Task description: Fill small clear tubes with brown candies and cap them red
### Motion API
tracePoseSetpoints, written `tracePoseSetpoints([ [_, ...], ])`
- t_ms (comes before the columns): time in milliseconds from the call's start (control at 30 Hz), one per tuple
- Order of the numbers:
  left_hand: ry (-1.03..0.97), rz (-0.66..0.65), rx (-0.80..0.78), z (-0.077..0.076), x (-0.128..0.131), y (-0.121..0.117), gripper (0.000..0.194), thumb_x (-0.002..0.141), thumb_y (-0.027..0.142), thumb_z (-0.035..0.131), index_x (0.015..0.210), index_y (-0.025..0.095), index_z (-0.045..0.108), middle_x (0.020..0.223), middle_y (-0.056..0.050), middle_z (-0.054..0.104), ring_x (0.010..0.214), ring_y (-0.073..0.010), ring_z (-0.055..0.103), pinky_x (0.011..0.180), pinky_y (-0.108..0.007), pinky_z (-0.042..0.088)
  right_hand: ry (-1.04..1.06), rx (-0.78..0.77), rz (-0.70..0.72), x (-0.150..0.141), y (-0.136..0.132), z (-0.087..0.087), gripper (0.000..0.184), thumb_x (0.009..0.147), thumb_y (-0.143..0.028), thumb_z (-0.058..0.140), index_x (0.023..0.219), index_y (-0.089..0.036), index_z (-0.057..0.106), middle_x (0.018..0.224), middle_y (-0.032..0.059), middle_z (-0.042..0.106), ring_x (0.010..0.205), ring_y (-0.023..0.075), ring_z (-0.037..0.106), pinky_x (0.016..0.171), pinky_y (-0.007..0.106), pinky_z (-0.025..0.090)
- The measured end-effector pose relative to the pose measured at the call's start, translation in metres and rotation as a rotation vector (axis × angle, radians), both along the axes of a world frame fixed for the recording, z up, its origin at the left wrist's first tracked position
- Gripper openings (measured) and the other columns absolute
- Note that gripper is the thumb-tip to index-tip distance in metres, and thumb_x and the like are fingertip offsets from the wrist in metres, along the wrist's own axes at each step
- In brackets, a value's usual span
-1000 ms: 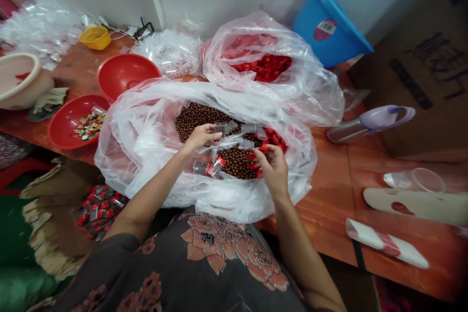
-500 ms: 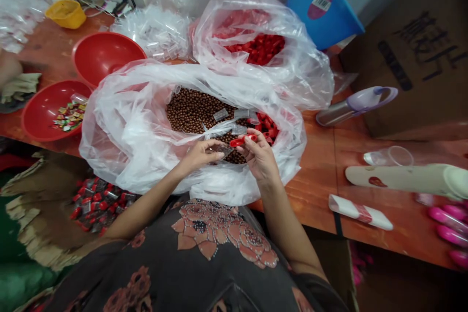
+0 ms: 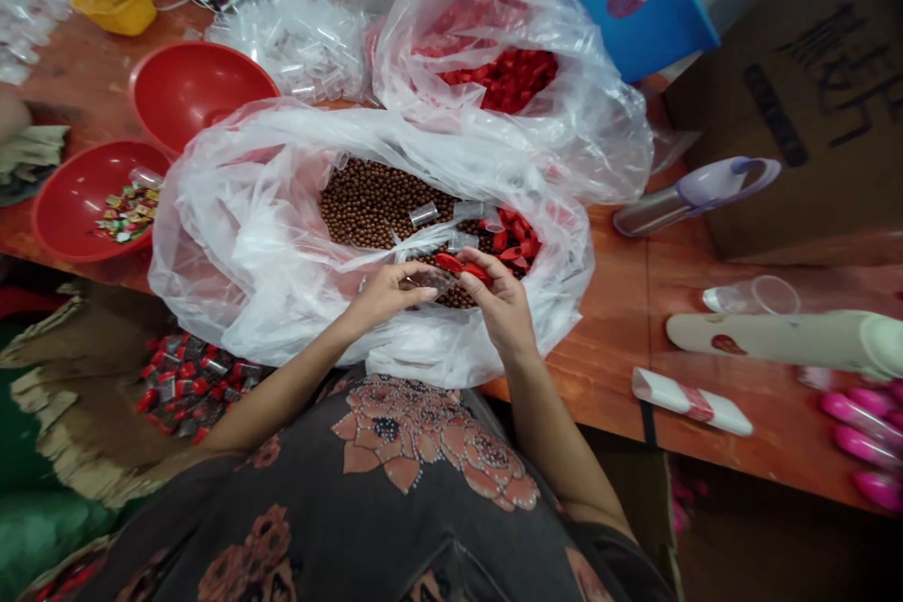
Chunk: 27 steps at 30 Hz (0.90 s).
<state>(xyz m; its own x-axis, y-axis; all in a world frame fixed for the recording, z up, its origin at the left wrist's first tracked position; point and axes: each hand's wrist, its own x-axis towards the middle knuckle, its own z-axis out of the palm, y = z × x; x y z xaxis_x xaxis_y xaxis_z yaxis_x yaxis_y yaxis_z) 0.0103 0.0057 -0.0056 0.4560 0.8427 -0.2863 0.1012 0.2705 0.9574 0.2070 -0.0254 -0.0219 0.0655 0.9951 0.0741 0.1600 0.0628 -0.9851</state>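
Over the front of a big plastic bag (image 3: 232, 245), my left hand (image 3: 388, 299) pinches a small clear plastic tube (image 3: 438, 282). Facing it, my right hand (image 3: 504, 301) grips a red plastic cap (image 3: 474, 273) between thumb and fingers, close to the tube's end. Whether cap and tube touch, I cannot tell. Beneath the hands the bag holds small round brown balls (image 3: 373, 198). More red caps (image 3: 518, 240) lie at its right side, and a few clear tubes (image 3: 423, 213) rest on the balls.
Behind stand a bag of red pieces (image 3: 508, 80), a pile of clear tubes (image 3: 303, 38) and a blue bin (image 3: 635, 0). Two red bowls (image 3: 201, 89) are at left. Bottles (image 3: 768, 339) lie at right. Filled red-capped tubes (image 3: 187, 381) sit in a box below.
My right hand has turned the red cap, bringing it nearer the tube in my left hand. The whole view has shifted slightly.
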Motion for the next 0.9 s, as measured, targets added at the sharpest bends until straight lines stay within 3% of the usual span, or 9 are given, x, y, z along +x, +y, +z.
tracePoseSetpoints([
  [200, -0.037, -0.028, 0.006, -0.002, 0.004, -0.004, 0.032, 0.073, 0.025, 0.073, 0.104, 0.020, 0.074, 0.098, -0.007, 0.073, 0.084, -0.0177, 0.066, 0.076, -0.029, 0.052, 0.136, -0.062, 0.024, -0.003, -0.003, -0.001, 0.037, 0.095, -0.037, 0.050, 0.131, -0.027, 0.053, 0.123, 0.0069, 0.068, 0.109, 0.0208, 0.067, 0.095, 0.045, 0.057],
  [300, -0.021, -0.040, 0.049, -0.006, 0.009, -0.006, 0.030, 0.074, 0.025, 0.072, 0.104, 0.020, 0.074, 0.099, -0.007, 0.073, 0.090, -0.0193, 0.066, 0.083, -0.032, 0.051, 0.151, -0.061, 0.038, -0.009, -0.006, 0.001, 0.032, 0.097, -0.038, 0.046, 0.126, -0.027, 0.055, 0.119, 0.0064, 0.070, 0.110, 0.0203, 0.067, 0.097, 0.044, 0.056],
  [467, -0.076, -0.032, 0.040, -0.009, 0.016, -0.011, 0.033, 0.075, 0.024, 0.072, 0.107, 0.020, 0.074, 0.103, -0.007, 0.074, 0.094, -0.0202, 0.067, 0.089, -0.036, 0.051, -0.142, 0.049, 0.063, -0.013, -0.012, 0.003, 0.031, 0.095, -0.038, 0.051, 0.122, -0.029, 0.063, 0.123, 0.0040, 0.069, 0.115, 0.0209, 0.064, 0.101, 0.044, 0.053],
  [633, -0.062, 0.002, 0.087, -0.003, 0.015, -0.011, 0.032, 0.076, 0.023, 0.071, 0.108, 0.020, 0.074, 0.101, -0.006, 0.074, 0.092, -0.0192, 0.067, 0.088, -0.035, 0.052, -0.267, 0.128, 0.116, -0.008, -0.011, 0.003, 0.035, 0.097, -0.035, 0.050, 0.130, -0.033, 0.060, 0.128, 0.0016, 0.067, 0.118, 0.0216, 0.063, 0.102, 0.047, 0.053],
  [767, 0.023, 0.029, 0.155, 0.000, 0.011, -0.010, 0.028, 0.074, 0.022, 0.072, 0.102, 0.017, 0.075, 0.100, -0.007, 0.075, 0.092, -0.0199, 0.067, 0.089, -0.036, 0.052, -0.420, 0.276, 0.218, 0.000, -0.009, 0.002, 0.042, 0.099, -0.032, 0.046, 0.141, -0.036, 0.049, 0.128, 0.0027, 0.066, 0.116, 0.0214, 0.064, 0.100, 0.044, 0.055],
  [900, 0.026, 0.055, 0.172, -0.001, 0.009, -0.011, 0.027, 0.074, 0.023, 0.072, 0.100, 0.017, 0.075, 0.103, -0.007, 0.075, 0.093, -0.0196, 0.068, 0.090, -0.037, 0.052, -0.668, 0.383, 0.320, 0.002, -0.006, -0.003, 0.062, 0.096, -0.039, 0.053, 0.152, -0.030, 0.028, 0.132, 0.0121, 0.060, 0.116, 0.0276, 0.062, 0.094, 0.046, 0.057],
])
